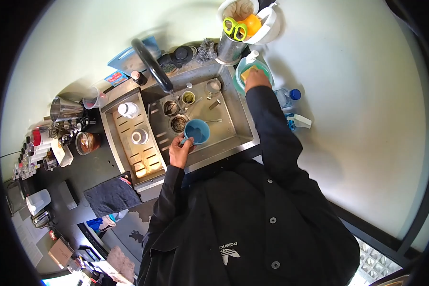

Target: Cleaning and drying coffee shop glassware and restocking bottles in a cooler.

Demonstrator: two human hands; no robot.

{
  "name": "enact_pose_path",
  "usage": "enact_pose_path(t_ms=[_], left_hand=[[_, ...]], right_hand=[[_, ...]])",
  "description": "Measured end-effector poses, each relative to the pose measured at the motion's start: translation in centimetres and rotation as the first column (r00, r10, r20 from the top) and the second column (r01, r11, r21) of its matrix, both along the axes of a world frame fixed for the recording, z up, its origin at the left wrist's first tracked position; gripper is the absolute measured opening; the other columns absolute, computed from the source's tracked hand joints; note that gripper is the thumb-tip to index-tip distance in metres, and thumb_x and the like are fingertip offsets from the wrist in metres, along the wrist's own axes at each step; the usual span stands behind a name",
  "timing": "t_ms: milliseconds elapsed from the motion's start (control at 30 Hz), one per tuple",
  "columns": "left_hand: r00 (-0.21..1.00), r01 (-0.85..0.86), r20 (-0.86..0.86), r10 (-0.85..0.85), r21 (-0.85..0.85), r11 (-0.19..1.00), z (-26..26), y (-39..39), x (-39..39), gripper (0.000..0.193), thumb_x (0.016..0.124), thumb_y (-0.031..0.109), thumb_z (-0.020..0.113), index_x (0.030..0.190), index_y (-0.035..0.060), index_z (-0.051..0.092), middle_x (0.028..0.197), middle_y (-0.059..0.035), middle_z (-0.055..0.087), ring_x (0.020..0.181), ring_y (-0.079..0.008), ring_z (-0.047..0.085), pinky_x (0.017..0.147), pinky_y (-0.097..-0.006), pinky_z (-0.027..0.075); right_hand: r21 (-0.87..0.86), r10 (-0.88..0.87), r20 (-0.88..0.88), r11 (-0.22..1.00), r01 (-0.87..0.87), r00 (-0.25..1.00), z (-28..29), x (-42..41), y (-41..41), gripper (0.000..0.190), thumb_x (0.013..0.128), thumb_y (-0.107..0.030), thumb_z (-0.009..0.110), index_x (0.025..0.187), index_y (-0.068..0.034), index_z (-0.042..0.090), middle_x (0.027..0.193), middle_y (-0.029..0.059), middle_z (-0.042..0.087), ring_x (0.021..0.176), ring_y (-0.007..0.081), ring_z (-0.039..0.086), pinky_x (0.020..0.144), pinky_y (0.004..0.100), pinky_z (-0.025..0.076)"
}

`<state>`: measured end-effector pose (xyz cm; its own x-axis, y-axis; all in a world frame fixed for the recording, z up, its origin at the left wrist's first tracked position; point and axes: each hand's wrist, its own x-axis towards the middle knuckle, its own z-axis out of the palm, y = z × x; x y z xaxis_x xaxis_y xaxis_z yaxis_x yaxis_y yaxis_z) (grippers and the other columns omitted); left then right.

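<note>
My left hand point(180, 151) grips a blue mug point(197, 131) by its handle, over the near side of a steel sink basin point(228, 89). Off to the right, my right hand point(257, 79) has its fingers on a yellow sponge point(248, 72) in a green tub point(268, 73) at the sink's right rim. Under and beyond the mug lie a glass with dark residue point(178, 124), a steel cup point(170, 107), a small cup with green matter point(188, 97), a metal cup point(213, 86) and a spoon point(214, 121).
A black faucet point(152, 66) arches over the basin. Left of it, a slotted drain tray point(137, 125) holds white containers. Scissors with lime handles point(235, 28) stand in a steel canister point(230, 50). A spray bottle point(298, 121) and a blue-capped bottle point(287, 97) are beside my right sleeve.
</note>
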<state>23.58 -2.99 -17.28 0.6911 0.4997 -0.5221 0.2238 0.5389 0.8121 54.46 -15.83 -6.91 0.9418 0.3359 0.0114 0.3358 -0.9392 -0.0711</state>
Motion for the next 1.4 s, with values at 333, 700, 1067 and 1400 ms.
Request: enact_pose_path(t_ms=[333,700,1067,1400], left_hand=[[0.999,0.007,0.039,-0.006,-0.016,1.0,-0.1,0.0,1.2,0.021,0.086,0.009,0.069,0.082,-0.0033,0.054,0.126,-0.0127,0.057,0.09,-0.0183,0.065,0.074,-0.0316,0.061],[0.975,0.05,0.214,-0.062,0.061,0.997,5.2,-1.3,7.6,0.031,0.086,0.02,0.075,0.099,-0.0043,0.06,0.118,-0.0105,0.061,0.085,-0.011,0.061,0.07,-0.0233,0.055],[0.926,-0.008,0.372,-0.066,0.195,0.981,5.3,0.7,17.4,0.033,0.09,0.028,0.071,0.093,-0.0001,0.054,0.127,-0.0106,0.056,0.098,-0.0163,0.062,0.083,-0.0331,0.057],[0.978,0.044,0.159,-0.138,0.486,0.873,5.0,0.9,17.8,0.043,0.086,0.034,0.074,0.101,-0.0035,0.06,0.092,-0.0051,0.065,0.083,-0.0111,0.064,0.07,-0.0265,0.057]], right_hand=[[-0.142,0.029,-0.092,0.989,-0.042,0.995,-1.7,6.0,-0.8,0.024,0.079,-0.024,0.073,0.092,-0.004,0.071,0.097,0.0181,0.07,0.095,0.0355,0.067,0.087,0.0441,0.052],[0.054,0.0,-0.048,0.999,0.003,0.999,6.9,0.1,-1.9,0.051,0.086,-0.031,0.055,0.136,-0.025,0.047,0.104,0.0181,0.068,0.098,0.036,0.066,0.086,0.048,0.051],[-0.225,-0.016,-0.259,0.973,-0.044,0.966,6.0,2.0,-0.7,0.076,0.09,-0.036,0.055,0.153,-0.036,0.014,0.112,0.0162,0.066,0.101,0.0333,0.066,0.088,0.0456,0.051],[-0.267,0.036,-0.225,0.959,-0.097,0.974,6.5,3.1,0.4,0.073,0.089,-0.036,0.054,0.153,-0.026,0.02,0.111,0.0147,0.067,0.099,0.0323,0.066,0.085,0.0469,0.052]])
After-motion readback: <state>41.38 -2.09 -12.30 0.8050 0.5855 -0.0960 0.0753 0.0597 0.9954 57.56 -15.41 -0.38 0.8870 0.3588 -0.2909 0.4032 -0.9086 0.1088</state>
